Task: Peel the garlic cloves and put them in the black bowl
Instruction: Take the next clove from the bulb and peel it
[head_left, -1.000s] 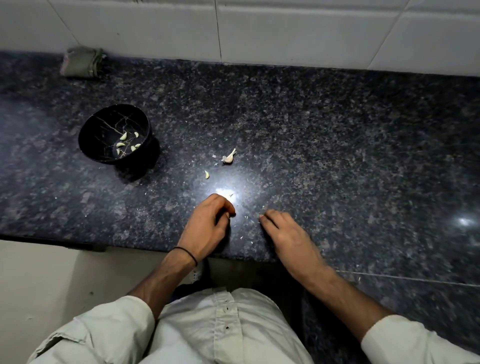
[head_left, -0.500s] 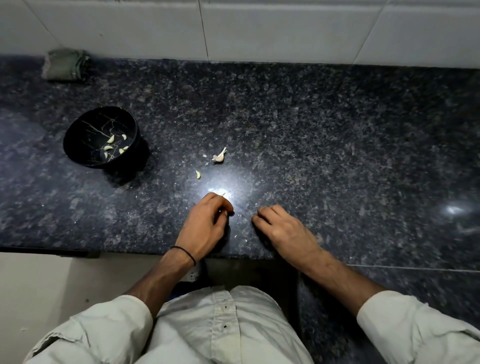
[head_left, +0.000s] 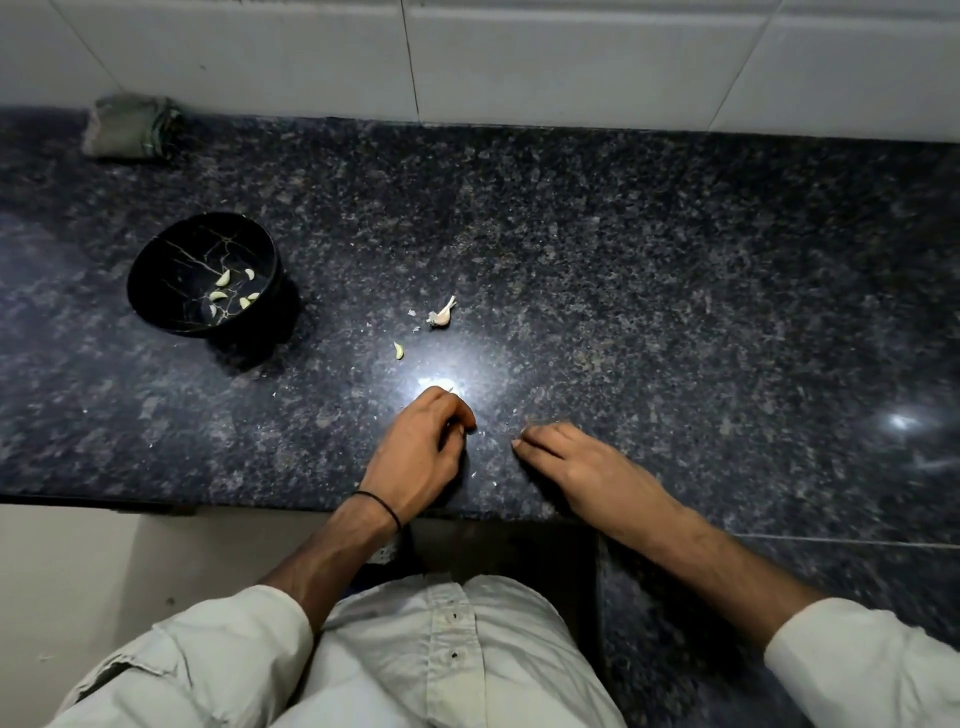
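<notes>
The black bowl (head_left: 150, 260) with gold crack lines stands at the left of the dark granite counter and has several peeled garlic cloves (head_left: 223, 278) in it. One peeled clove (head_left: 398, 351) lies loose on the counter, with an unpeeled clove (head_left: 441, 316) just beyond it. My left hand (head_left: 421, 447) rests near the front edge with its fingers curled under. A pale sliver shows at its knuckles, and whatever is inside the hand is hidden. Beside it, my right hand (head_left: 571, 462) lies on the counter with loosely bent fingers and holds nothing.
Bits of garlic skin (head_left: 413, 313) are scattered around the cloves and hands. A folded green cloth (head_left: 130, 124) lies at the back left against the white tiled wall (head_left: 571, 57). The counter's front edge (head_left: 208, 501) runs just below my wrists.
Both hands stay almost where they were on the counter. Only my head has shifted a little, and the cloves and bowl have not moved.
</notes>
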